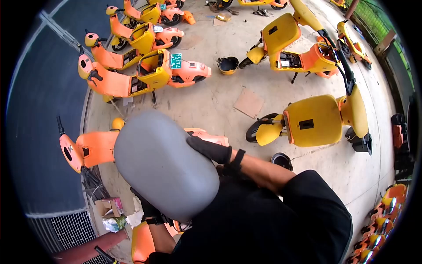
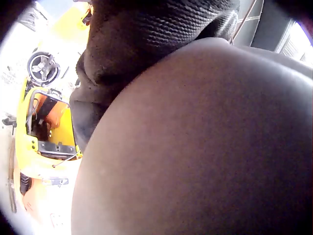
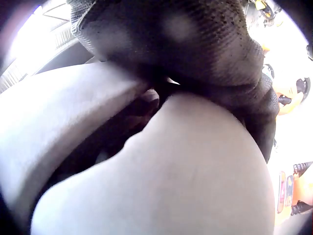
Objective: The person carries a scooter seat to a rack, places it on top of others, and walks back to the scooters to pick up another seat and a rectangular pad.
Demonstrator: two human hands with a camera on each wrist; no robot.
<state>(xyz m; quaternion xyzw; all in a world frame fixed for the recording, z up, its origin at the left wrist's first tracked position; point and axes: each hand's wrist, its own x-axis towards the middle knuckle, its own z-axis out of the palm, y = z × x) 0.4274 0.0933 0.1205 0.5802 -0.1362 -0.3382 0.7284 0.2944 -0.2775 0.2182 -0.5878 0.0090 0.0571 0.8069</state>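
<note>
A smooth grey scooter seat (image 1: 165, 163), broad and rounded, is held up in front of the black-clad torso. Its right edge is gripped by the black-gloved right hand (image 1: 209, 149). At the lower left edge the left hand (image 1: 144, 206), also gloved, holds it, mostly hidden behind the seat. The left wrist view has the left glove (image 2: 151, 39) against the curved grey surface. In the right wrist view the right glove (image 3: 176, 44) lies over the top of two pale surfaces with a dark gap between them. Behind the seat stands an orange scooter (image 1: 96, 149), partly covered.
More orange and yellow scooters (image 1: 145, 72) line the left side, and yellow-fronted ones (image 1: 312, 121) stand at right. A black-lined round container (image 1: 228, 65) and a flat brown sheet (image 1: 249, 102) lie on the concrete floor. An open cardboard box (image 1: 107, 208) sits at lower left.
</note>
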